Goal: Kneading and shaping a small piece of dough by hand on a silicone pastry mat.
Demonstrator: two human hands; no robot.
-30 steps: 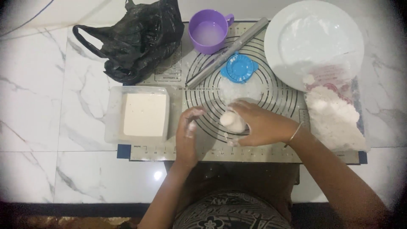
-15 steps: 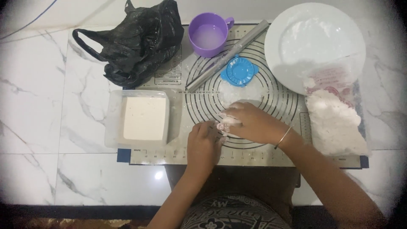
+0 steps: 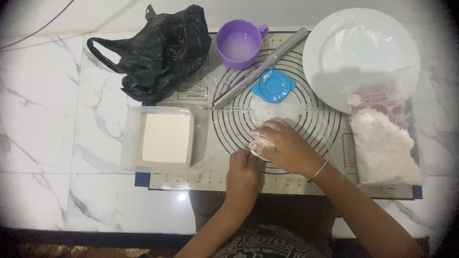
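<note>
Working near the front edge of the baking mat (image 3: 306, 184), we keep both hands close together over its printed rings, with a small pale lump of dough (image 3: 260, 148) between them. Our right hand (image 3: 284, 148) curls over the lump, fingers bent and clamped on it, palm down, wrist angled back toward the mat's front right corner with a thin bangle (image 3: 319, 170) on it. Our left hand (image 3: 243, 173) lies just beside it toward the front edge, fingertips pointing up at the dough; whether it grips the lump or only touches it, we cannot tell. Both forearms come in across the front edge. Open room on the mat is tight: bare rings show only to the right of our hands and in a strip along the front edge. Past our hands, toward the middle, sits a dusting of flour (image 3: 272, 111), then a blue round dumpling press (image 3: 274, 86) and a metal rolling pin (image 3: 260, 68) lying aslant toward the back edge. A purple cup (image 3: 238, 44) stands at the back edge, a black plastic bag (image 3: 158, 50) at the back left corner. A clear tub of white filling (image 3: 160, 138) covers the left edge, near our left hand. A white plate (image 3: 361, 55) fills the back right corner, and an open bag of flour (image 3: 385, 143) lies along the right edge.
</note>
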